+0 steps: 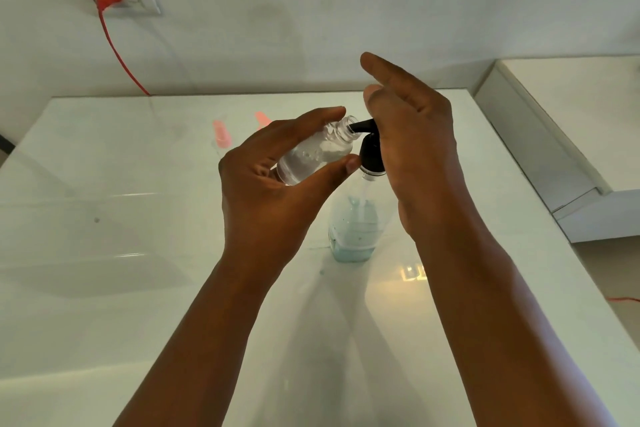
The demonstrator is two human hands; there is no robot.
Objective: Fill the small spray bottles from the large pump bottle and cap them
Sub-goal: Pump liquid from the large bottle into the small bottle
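My left hand (273,180) has its grip closed around the small spray bottle (313,154), thumb and fingers on its body, mouth tilted to two o'clock against the black nozzle (362,125). It looks light, smooth, likely slippery when wet, so mid-body is where I'd hold. My right hand (412,135) lies flat over the pump, fingers spread, gripping nothing. The large pump bottle (353,222) stands on the white surface (138,288), with open room at nine o'clock and the edge nearer at three.
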